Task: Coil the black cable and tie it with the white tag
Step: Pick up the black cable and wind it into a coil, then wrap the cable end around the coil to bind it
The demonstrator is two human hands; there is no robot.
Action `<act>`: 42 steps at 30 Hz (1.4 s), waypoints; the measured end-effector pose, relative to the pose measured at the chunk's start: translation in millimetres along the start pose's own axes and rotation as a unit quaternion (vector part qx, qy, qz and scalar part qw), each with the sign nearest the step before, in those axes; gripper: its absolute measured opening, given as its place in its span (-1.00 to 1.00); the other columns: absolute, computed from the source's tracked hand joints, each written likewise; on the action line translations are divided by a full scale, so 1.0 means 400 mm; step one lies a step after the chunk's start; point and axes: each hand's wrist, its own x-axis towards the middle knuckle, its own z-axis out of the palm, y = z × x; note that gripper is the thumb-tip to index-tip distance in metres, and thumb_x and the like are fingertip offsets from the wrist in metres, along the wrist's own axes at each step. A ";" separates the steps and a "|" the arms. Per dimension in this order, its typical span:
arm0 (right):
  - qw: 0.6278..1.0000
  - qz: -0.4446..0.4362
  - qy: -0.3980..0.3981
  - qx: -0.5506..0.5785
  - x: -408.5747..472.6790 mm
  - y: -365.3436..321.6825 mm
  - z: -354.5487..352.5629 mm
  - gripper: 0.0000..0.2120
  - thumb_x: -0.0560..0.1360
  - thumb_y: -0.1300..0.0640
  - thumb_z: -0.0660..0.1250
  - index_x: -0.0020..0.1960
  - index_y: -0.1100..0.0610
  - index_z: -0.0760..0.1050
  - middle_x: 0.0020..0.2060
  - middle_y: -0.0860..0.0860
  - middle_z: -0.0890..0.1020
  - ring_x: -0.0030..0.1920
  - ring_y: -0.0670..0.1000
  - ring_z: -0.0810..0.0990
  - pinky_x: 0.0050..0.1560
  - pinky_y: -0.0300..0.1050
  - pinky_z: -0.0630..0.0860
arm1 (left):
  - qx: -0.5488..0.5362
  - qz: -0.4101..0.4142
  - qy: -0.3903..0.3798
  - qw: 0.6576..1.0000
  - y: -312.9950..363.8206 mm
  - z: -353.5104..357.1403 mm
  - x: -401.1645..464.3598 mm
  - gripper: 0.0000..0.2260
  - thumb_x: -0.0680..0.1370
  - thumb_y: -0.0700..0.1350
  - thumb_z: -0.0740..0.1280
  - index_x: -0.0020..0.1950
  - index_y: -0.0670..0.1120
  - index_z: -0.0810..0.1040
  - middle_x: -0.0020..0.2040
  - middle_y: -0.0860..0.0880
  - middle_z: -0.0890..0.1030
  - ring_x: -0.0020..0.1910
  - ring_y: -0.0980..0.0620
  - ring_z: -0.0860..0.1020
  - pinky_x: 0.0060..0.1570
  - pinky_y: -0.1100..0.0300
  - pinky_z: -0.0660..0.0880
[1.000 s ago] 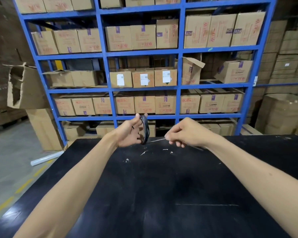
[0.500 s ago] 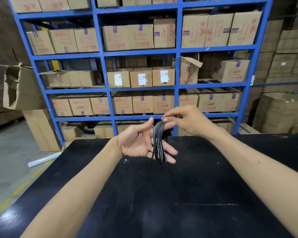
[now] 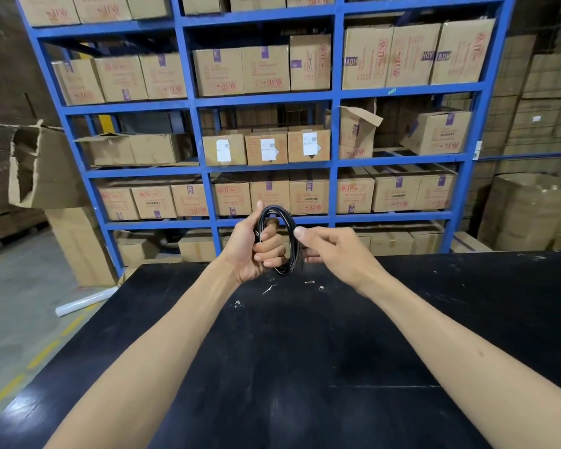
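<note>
Black cable point(image 3: 287, 244), thin and glossy, is wound into a narrow upright oval coil held in the air over the far edge of the table, between the two hands. The left hand point(image 3: 256, 249) is closed in a fist around the coil's left side, fingers curled through the loop and thumb pointing up. The right hand point(image 3: 332, 251) pinches the coil's right side between thumb and bent fingers. No white tag can be made out on the coil. Below lies a matte black table top point(image 3: 305, 367), scuffed, with a few small white flecks point(image 3: 310, 282) near the hands. Behind stands a blue metal shelving rack point(image 3: 336, 131) packed with brown cardboard boxes point(image 3: 266, 69); grey concrete floor point(image 3: 17, 303) with yellow dashes lies to the left.
</note>
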 end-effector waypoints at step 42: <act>0.982 0.042 0.105 0.149 0.021 0.011 0.036 -0.73 0.68 0.15 0.25 0.31 0.06 0.62 -0.05 0.03 0.66 -0.09 -0.06 0.55 0.11 -0.02 0.62 | 0.079 0.012 -0.042 0.996 -0.029 0.031 0.008 -0.33 0.61 0.34 0.06 -0.53 -0.11 0.15 -0.63 -0.06 0.17 -0.59 -0.02 0.26 -0.31 0.11 0.47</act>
